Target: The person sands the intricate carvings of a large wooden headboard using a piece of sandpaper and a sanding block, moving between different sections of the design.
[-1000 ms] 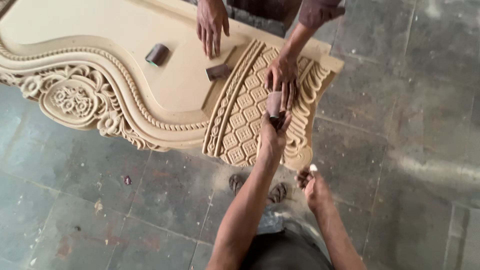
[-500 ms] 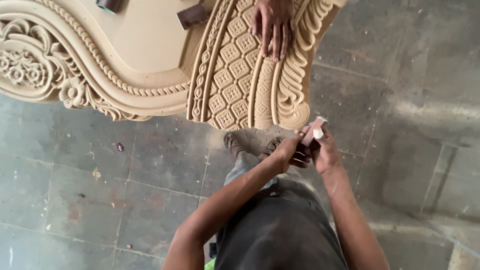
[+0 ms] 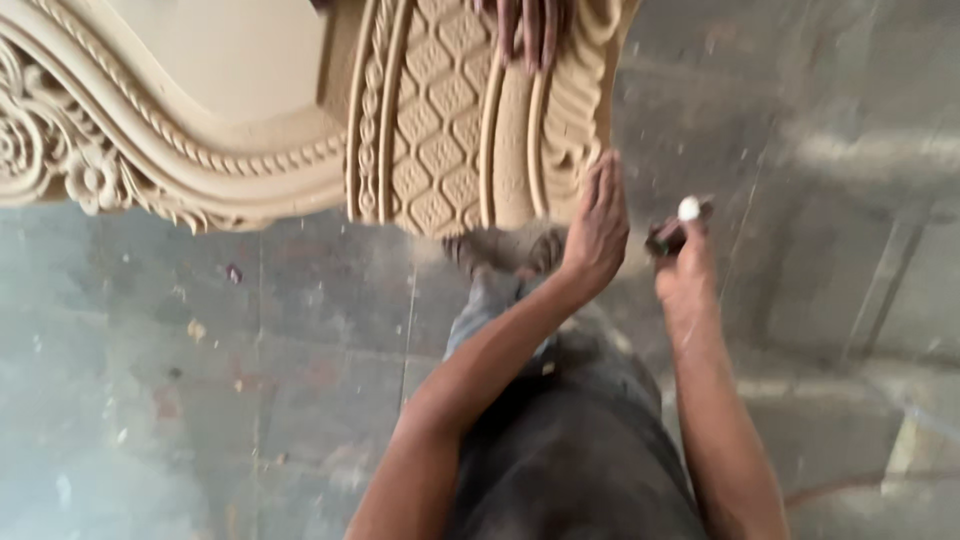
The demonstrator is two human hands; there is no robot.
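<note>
A carved beige wooden panel [image 3: 440, 150] with lattice and rope patterns fills the upper left. My left hand [image 3: 598, 225] is stretched out flat, its fingertips against the panel's lower right corner, and it holds nothing. My right hand [image 3: 685, 275] hangs just right of it, off the panel, closed around a small dark piece [image 3: 668, 235] with a white bit at its tip. Another person's hand [image 3: 525, 25] rests on the panel's lattice strip at the top edge.
The floor [image 3: 200, 380] is grey stone slabs with scattered dust and small scraps. My dark trousers [image 3: 570, 450] and feet [image 3: 500, 255] show below the panel's corner. A pale strip [image 3: 880, 150] crosses the floor at the right.
My hands, joined on the small piece half a second ago, have come apart. The left one has risen to the panel's corner. The right one keeps the piece. The view has moved closer.
</note>
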